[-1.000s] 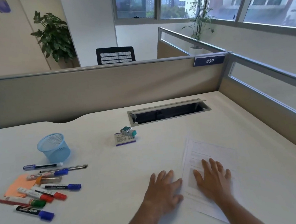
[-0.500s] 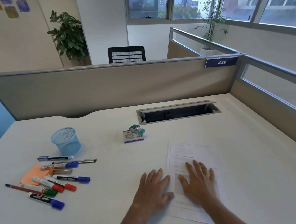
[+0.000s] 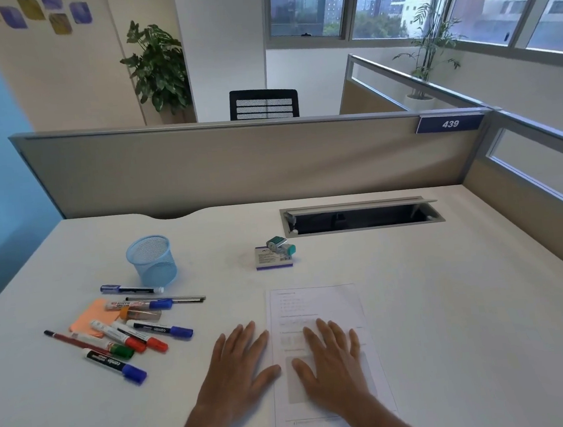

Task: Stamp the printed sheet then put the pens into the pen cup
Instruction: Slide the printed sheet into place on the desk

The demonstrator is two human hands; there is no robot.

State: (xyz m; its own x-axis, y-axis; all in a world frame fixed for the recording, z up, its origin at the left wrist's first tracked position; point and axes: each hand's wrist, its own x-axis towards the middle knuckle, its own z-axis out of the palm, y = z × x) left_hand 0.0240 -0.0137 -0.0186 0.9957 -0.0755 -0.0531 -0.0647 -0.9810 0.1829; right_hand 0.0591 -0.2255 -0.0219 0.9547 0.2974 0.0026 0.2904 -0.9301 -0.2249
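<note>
Head view: left hand (image 3: 237, 372) and right hand (image 3: 332, 366) lie flat, fingers spread, empty, the right on the printed sheet (image 3: 320, 306). Stamp (image 3: 280, 245) untouched beyond it; pens (image 3: 136, 330) lie loose beside pen cup (image 3: 152, 260). Stamping judged pending; next, reach for the stamp

We saw a white, smooth-topped desk (image 3: 436, 301) with a grey cable slot (image 3: 362, 215) at its far right. On it far left stood a light-blue mesh pen cup (image 3: 152, 259); near it lay scattered markers and pens (image 3: 129, 326) over an orange sticky pad (image 3: 89, 319). Mid-desk sat a teal stamp (image 3: 281, 245) on a purple-edged ink pad (image 3: 273, 259). Near us lay a printed white sheet (image 3: 319, 304), the right hand (image 3: 332, 366) flat on it, the left hand (image 3: 240, 372) flat just beside its left edge.
</note>
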